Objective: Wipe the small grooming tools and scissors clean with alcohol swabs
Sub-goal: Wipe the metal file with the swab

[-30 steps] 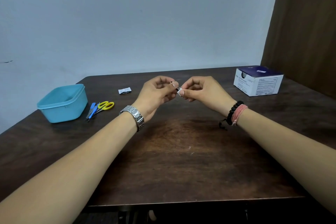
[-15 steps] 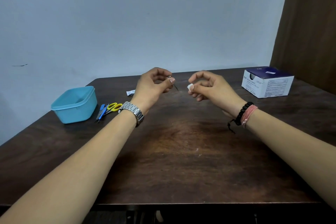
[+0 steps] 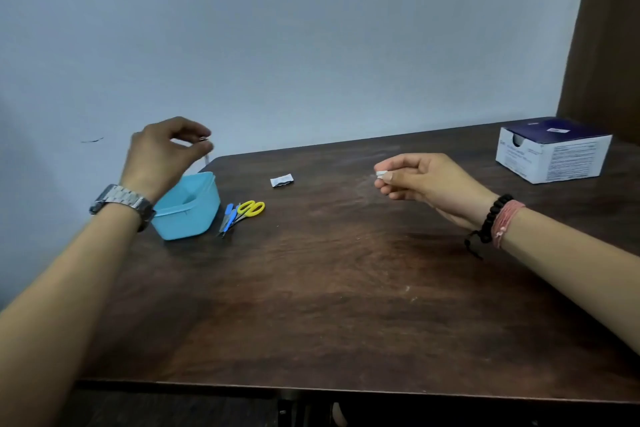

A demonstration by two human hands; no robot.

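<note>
I am leaning over the dark wooden table [image 3: 346, 288], where the white and navy box [image 3: 554, 152] is sitting at the far right corner and the blue tub [image 3: 188, 208] at the far left. My left hand [image 3: 162, 156] is hovering above that tub, pinching 1 small thin metal tool [image 3: 205, 146] between thumb and fingertips. My right hand [image 3: 426, 180] is pinching the folded white swab [image 3: 381, 173]. The yellow-handled scissors [image 3: 251, 209] and blue-handled tools [image 3: 229, 215] are lying just beside the tub, an opened swab wrapper [image 3: 282, 180] behind them.
</note>
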